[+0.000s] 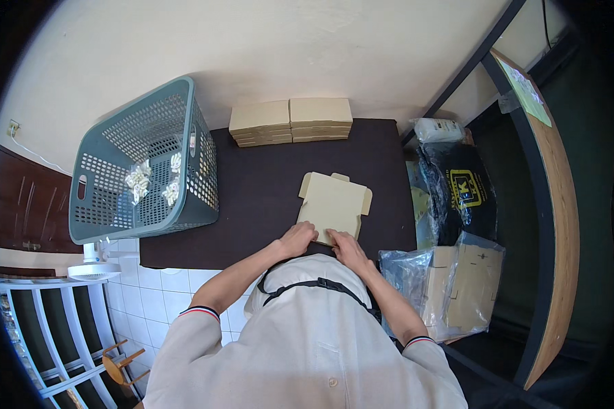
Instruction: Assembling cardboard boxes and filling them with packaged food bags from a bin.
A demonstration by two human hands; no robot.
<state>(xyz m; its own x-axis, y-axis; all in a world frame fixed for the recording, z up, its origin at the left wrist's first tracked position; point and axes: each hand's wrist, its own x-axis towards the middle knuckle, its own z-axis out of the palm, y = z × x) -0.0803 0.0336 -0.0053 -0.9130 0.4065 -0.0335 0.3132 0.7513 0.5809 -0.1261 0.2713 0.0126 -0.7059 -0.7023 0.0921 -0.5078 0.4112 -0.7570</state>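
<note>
A partly folded cardboard box [334, 201] lies on the dark-covered table [259, 198] in front of me, small flaps sticking out at its far side and right side. My left hand [298, 239] grips its near edge toward the left, fingers curled in. On the same edge, a little to the right, my right hand [346, 248] has its fingers bent over the cardboard. The part of the box closest to my body is hidden behind my hands.
Two stacks of folded cardboard boxes [259, 116] stand against the wall. A grey-green perforated basket [196, 163] holds small white bundles [138, 180] on the left. Plastic-wrapped flat cardboard [474, 283] and a black bag [450, 191] lie on the right, beside a wooden shelf edge [559, 225].
</note>
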